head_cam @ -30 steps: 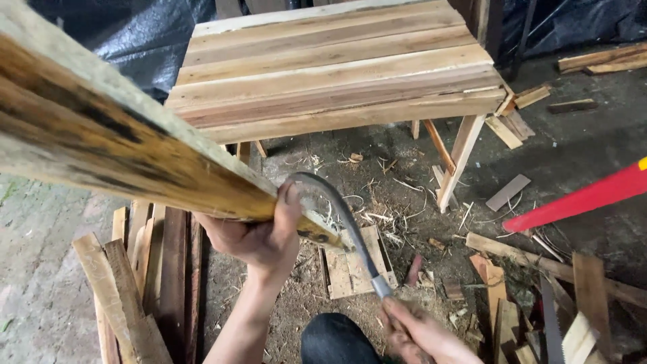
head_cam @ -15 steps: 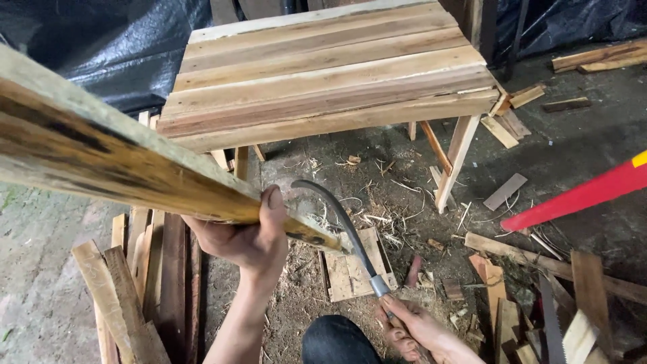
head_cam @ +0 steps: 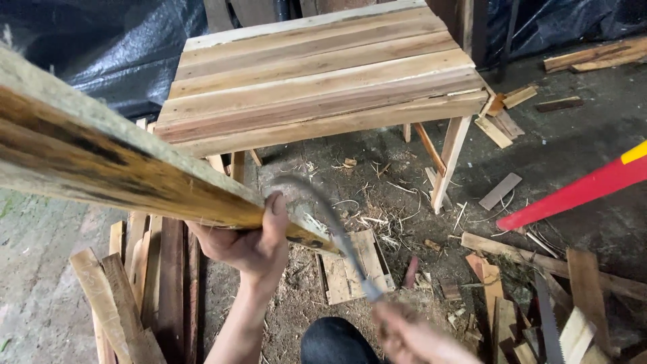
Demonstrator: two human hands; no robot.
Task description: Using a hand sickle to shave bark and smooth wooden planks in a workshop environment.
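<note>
No container shows among the scrap. A slatted wooden worktop (head_cam: 323,74) stands on splayed legs over a dirt floor (head_cam: 377,175) strewn with shavings. Below the worktop's front edge, a long weathered plank (head_cam: 114,162) slants from the upper left down toward the middle. The left hand (head_cam: 246,239) is clenched around the plank from underneath, thumb up over its top edge, forearm rising from the bottom of the view. A curved sickle blade (head_cam: 323,219) arcs over the plank's near end, just beside the left thumb; its handle runs down into the blurred right hand (head_cam: 408,337), which grasps it. A stack of boards (head_cam: 145,283) lies below the plank at left. To the worktop's right lie offcuts (head_cam: 502,192) and a red pole (head_cam: 579,192).
</note>
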